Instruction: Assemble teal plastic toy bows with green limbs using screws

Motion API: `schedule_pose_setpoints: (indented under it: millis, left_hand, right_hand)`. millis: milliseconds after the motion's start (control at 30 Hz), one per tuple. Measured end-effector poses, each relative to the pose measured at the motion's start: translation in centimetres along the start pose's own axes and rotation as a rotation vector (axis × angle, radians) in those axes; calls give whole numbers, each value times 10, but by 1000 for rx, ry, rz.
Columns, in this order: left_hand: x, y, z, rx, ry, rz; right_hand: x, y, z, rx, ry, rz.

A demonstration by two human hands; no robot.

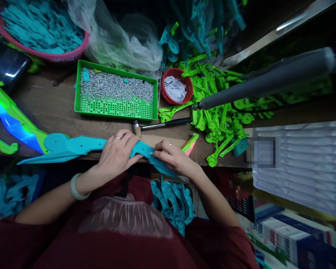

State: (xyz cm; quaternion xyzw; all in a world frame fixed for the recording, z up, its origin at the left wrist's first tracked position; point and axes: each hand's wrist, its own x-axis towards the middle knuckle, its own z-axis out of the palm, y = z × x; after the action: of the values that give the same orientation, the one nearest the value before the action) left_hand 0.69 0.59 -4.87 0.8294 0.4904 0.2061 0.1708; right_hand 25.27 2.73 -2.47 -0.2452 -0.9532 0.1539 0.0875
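Left hand (116,153) curled loosely over a long teal plastic piece (81,145) at the near edge of the wooden bench (58,108), right hand (172,157) just beside, fingertips narrowed pinching the same piece, small hammer (156,126) and green tray of screws (116,91) behind.

A long teal plastic piece (81,145), flat with a round disc end at its left and a blade-like taper below, lies lengthwise along the near edge of the wooden bench (56,108). Its right part runs past the bench edge, slanting down toward the person's lap. Small pale spots mark its right section.
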Motion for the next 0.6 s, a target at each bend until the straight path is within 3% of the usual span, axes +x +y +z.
schedule_pose_setpoints:
  millis: [400, 600]
  left_hand:
    - [0, 0, -1, 1, 15, 42]
    - [2, 0, 0, 104, -95, 69]
  right_hand:
    - [-1, 3, -6, -60, -94, 3]
    - [8, -7, -6, -154, -188, -47]
